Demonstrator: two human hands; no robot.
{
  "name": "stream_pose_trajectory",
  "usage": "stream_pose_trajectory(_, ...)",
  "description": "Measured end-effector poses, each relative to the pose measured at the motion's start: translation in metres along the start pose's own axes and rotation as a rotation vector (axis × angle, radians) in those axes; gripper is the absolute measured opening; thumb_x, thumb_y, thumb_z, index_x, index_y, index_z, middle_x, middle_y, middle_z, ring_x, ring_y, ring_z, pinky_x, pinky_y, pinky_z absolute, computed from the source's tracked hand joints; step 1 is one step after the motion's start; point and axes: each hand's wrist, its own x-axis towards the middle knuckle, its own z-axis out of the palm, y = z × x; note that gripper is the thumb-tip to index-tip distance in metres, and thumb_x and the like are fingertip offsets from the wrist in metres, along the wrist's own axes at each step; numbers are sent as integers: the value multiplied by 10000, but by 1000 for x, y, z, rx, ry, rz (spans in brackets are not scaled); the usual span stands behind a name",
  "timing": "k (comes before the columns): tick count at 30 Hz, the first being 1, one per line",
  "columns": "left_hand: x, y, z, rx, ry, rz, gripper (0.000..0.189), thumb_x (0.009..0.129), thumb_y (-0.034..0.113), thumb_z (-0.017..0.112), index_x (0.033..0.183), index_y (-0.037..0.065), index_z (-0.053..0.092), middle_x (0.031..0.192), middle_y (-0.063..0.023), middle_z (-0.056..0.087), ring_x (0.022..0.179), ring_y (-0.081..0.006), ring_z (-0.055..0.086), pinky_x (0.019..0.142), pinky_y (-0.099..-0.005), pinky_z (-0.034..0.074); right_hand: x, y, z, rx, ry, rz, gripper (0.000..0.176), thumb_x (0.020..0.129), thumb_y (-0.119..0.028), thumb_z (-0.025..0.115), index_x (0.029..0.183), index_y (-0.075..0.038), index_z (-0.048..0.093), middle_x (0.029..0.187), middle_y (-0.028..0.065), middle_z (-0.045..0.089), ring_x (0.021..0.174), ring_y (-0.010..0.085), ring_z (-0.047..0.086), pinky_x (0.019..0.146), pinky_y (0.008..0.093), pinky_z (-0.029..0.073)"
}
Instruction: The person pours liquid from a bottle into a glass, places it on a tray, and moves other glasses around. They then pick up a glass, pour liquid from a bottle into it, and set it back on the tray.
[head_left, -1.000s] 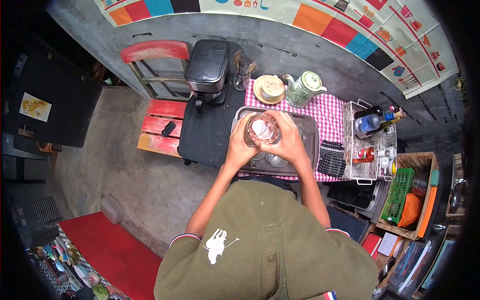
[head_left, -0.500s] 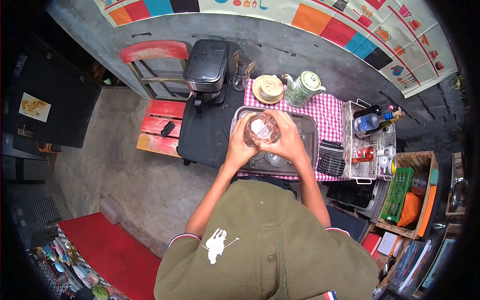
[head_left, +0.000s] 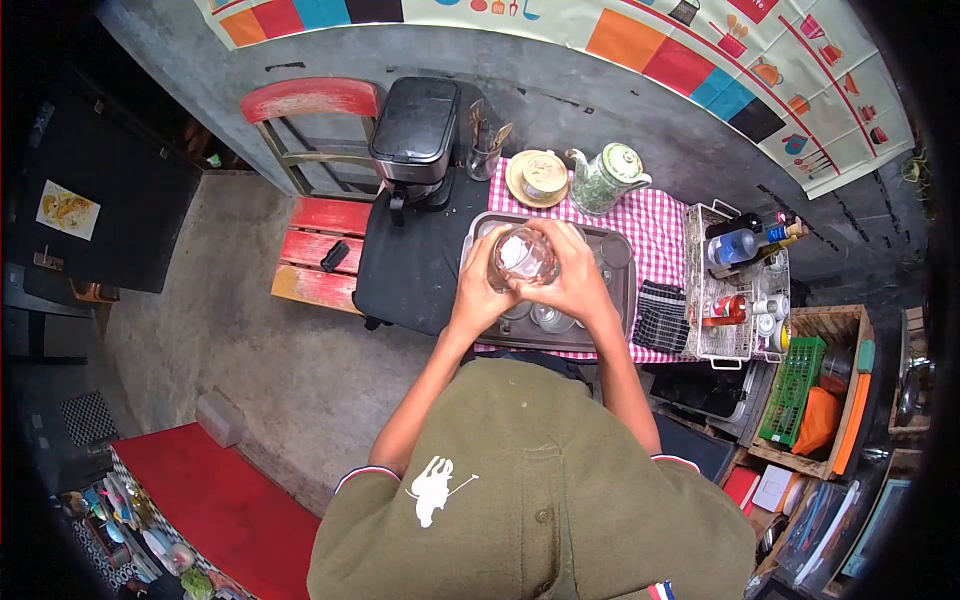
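Observation:
Both my hands are wrapped round a clear drinking glass (head_left: 524, 256), whose open rim faces up toward me. My left hand (head_left: 484, 284) grips its left side, and my right hand (head_left: 572, 278) grips the right side with the thumb across the near side. The glass is held over a brown tray (head_left: 622, 290). More glasses (head_left: 549, 318) are on the tray, partly hidden under my hands; another glass (head_left: 614, 250) shows at its right end.
Behind the tray are a green-patterned teapot (head_left: 608, 178) and a cup on a saucer (head_left: 540, 178). A black coffee maker (head_left: 414, 125) and a utensil jar (head_left: 482, 162) are further left. To the right are a folded dark cloth (head_left: 660, 316) and a white wire rack (head_left: 722, 338) with bottles.
The view has shifted very slightly. My hands and the glass keep the same position above the tray.

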Motion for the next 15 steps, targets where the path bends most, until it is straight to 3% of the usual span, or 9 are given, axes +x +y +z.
stream_pose_trajectory(15,-2,-2,1,-11,4,-2,810,666,213,848,1367,12,494,1274,-181,594,1214,-349,577,1031,-431,454,1,-3,-1,-5,-12,-1,670,604,-263,822,1187,-22,594,1088,163,634,1023,347,609,909,448,493)
